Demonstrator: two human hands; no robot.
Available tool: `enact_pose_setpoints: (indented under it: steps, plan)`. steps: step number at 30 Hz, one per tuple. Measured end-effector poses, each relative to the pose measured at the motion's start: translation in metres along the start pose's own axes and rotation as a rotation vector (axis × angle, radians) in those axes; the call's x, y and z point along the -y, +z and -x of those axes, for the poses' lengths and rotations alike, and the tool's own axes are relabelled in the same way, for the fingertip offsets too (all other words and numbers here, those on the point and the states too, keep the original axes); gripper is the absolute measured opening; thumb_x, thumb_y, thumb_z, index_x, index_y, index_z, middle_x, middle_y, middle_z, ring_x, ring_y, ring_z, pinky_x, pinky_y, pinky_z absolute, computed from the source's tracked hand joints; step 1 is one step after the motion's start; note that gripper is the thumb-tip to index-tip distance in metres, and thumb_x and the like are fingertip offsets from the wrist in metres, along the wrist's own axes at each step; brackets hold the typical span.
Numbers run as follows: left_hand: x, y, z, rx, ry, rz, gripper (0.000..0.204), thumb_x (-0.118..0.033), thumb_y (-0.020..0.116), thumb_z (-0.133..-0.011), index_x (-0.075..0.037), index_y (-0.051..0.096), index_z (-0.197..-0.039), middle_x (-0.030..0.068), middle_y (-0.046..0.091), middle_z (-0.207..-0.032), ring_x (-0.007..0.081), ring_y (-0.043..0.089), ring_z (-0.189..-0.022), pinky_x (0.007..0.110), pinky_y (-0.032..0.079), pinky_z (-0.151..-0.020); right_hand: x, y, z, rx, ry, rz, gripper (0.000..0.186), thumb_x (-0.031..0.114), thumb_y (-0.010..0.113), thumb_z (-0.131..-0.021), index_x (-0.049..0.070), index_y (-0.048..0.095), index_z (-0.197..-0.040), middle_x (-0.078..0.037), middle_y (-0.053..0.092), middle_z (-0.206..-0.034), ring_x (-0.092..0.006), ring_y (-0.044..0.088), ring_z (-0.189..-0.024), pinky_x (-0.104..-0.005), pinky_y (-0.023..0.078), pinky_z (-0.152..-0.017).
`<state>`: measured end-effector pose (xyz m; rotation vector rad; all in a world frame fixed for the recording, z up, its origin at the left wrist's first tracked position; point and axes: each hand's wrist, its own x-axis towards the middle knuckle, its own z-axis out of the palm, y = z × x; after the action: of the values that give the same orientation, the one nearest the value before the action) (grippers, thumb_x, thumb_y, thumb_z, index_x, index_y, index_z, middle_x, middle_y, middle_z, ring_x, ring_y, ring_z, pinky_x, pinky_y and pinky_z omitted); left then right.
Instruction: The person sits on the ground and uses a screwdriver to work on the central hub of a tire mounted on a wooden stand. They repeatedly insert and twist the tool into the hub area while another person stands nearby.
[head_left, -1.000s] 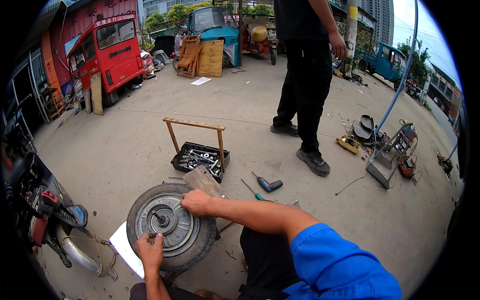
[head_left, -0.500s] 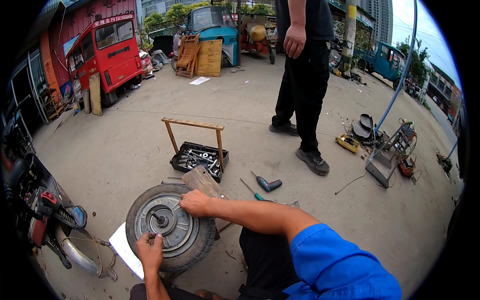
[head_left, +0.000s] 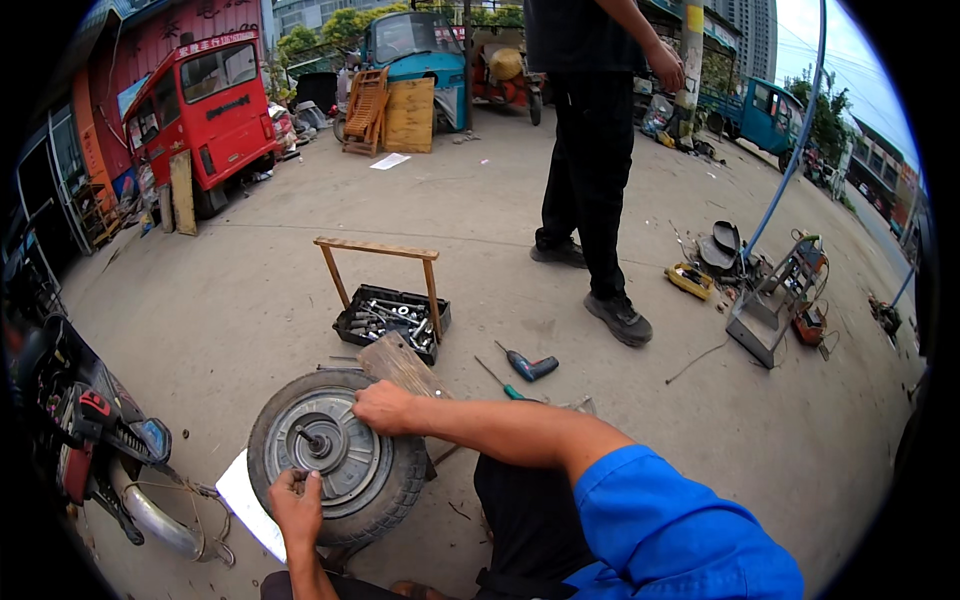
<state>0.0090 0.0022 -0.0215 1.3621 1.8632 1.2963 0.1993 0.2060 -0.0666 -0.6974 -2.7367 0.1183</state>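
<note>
Concrete ground [head_left: 470,225] spreads beyond the far edge of the wheel [head_left: 342,468]. Grey-hubbed, dark-tyred, it lies beneath the left hand [head_left: 298,505] and right hand [head_left: 386,408], fingers curled; whether grasping anything, I cannot tell.

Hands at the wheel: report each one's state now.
Left hand: fingers curled over the wheel's lower left; whether it holds anything cannot be told.
Right hand: fingers curled at the wheel's upper right; anything held is hidden.

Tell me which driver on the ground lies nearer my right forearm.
The green-handled screwdriver, with its straight handle; the pistol-grip driver lies farther out.
</note>
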Motion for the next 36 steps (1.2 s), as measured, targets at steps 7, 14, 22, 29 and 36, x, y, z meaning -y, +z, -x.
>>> enact_pose_setpoints:
  steps: [7,14,22,29,36]
  plan:
    - [0.0,0.002,0.0,-0.005,0.001,0.019,0.015,-0.009,0.071,-0.089,0.005,0.065,-0.085,-0.0021,0.057,-0.067,0.0037,0.047,-0.059,0.023,0.036,-0.053,-0.002,0.004,-0.001,0.002,0.006,0.017,0.019,0.015,0.06,-0.08,0.003,0.073,-0.078,-0.022,0.072,-0.086,-0.0393,0.071,-0.083,-0.0472,0.058,-0.07]
    - [-0.006,0.002,0.001,-0.009,0.013,0.02,0.018,-0.01,0.071,-0.088,0.006,0.065,-0.085,-0.0018,0.056,-0.067,0.004,0.046,-0.059,0.023,0.036,-0.053,-0.001,-0.001,0.001,0.009,0.01,-0.001,0.018,0.013,0.06,-0.08,0.002,0.073,-0.08,-0.022,0.072,-0.09,-0.0391,0.071,-0.085,-0.047,0.058,-0.072]
    - [-0.006,-0.002,0.002,-0.018,0.001,-0.012,0.018,-0.01,0.071,-0.088,0.006,0.065,-0.086,-0.0026,0.056,-0.066,0.0032,0.045,-0.058,0.023,0.034,-0.052,0.008,-0.009,-0.002,0.074,0.014,0.03,0.018,0.012,0.061,-0.08,0.001,0.073,-0.086,-0.022,0.071,-0.097,-0.0388,0.071,-0.089,-0.0464,0.058,-0.074]
    - [-0.011,0.004,0.003,0.019,-0.026,0.076,0.018,-0.011,0.07,-0.092,0.006,0.065,-0.088,-0.0043,0.054,-0.064,0.0022,0.043,-0.056,0.023,0.032,-0.05,0.005,-0.02,0.004,0.085,0.031,0.014,0.015,0.01,0.061,-0.078,0.002,0.071,-0.085,-0.02,0.069,-0.096,-0.039,0.069,-0.091,-0.047,0.056,-0.075]
    - [-0.014,-0.002,0.006,0.181,-0.378,0.56,0.034,-0.031,0.058,-0.103,0.003,0.061,-0.099,-0.0036,0.043,-0.063,0.0077,0.042,-0.054,0.025,0.031,-0.049,-0.005,-0.021,-0.003,0.009,0.119,-0.112,0.013,0.012,0.062,-0.082,0.003,0.071,-0.085,-0.022,0.069,-0.09,-0.0412,0.068,-0.091,-0.0504,0.055,-0.076]
